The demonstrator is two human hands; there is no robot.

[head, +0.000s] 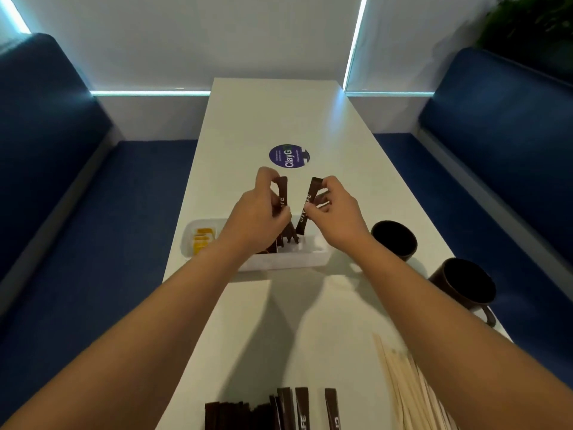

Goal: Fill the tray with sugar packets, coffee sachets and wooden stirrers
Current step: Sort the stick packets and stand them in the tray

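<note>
Left hand (263,209) and right hand (333,209) each pinching one upright dark brown coffee sachet (282,193) above white plastic tray (288,263) on white table (279,119); yellow sugar packets (203,240) inside, left end.

Bare table (273,119) lies open beyond both hands. Two mugs (394,239) stand right of the right hand (336,214).

We see a white tabletop (310,321) bearing a tray (288,262), two dark mugs (393,240) — loose coffee sachets (288,408), wooden stirrers (412,395), a round sticker (289,156).

Both hands (257,212) (335,212) raised, fingers (273,178) pinching.
</note>
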